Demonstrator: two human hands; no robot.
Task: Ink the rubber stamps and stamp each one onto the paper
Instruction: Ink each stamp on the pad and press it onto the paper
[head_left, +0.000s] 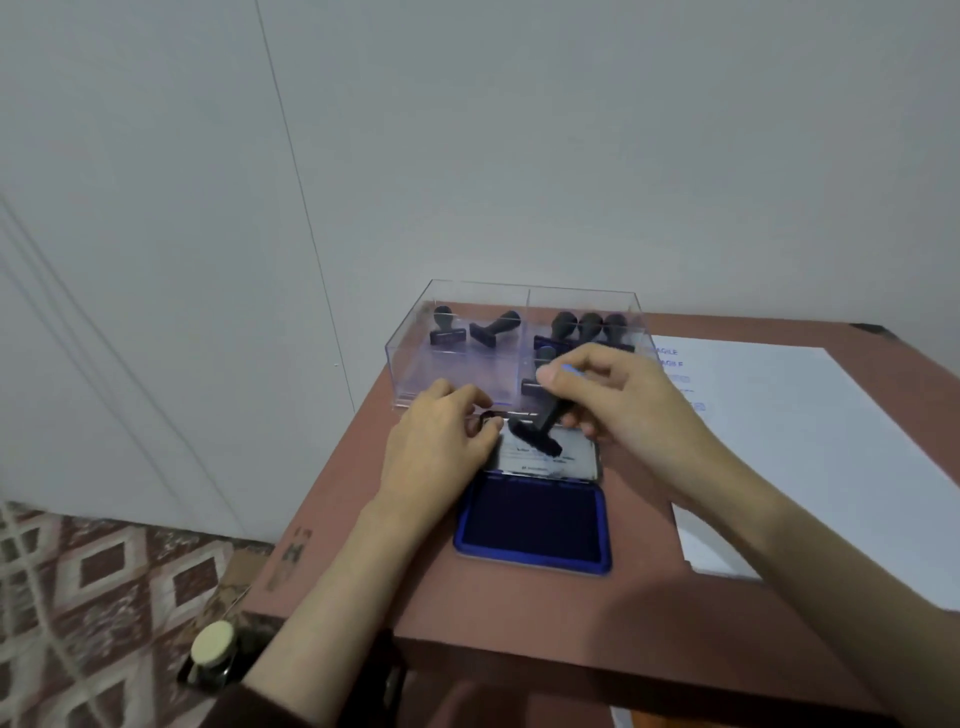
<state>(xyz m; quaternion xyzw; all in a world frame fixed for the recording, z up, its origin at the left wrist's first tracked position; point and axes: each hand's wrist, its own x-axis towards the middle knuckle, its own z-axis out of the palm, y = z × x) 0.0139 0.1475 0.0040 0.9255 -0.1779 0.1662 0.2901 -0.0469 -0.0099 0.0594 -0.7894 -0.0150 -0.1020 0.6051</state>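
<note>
A blue ink pad (535, 525) lies open on the brown table, its lid (576, 460) folded back. My right hand (618, 395) grips a black rubber stamp (540, 431) by its handle, tilted, with its base hanging over the lid. My left hand (441, 441) rests at the lid's left edge, fingers curled against it. Behind them stands a clear plastic box (410, 353) with two compartments: two black stamps (493, 330) on the left, several more stamps (587, 327) on the right. White paper (810, 441) with faint blue stamp prints lies to the right.
The table (519, 613) stands against a grey wall. Its left edge drops to a patterned floor, where a cardboard box (244, 577) and a dark bottle with a pale cap (213, 649) sit. The paper's near corner is curled.
</note>
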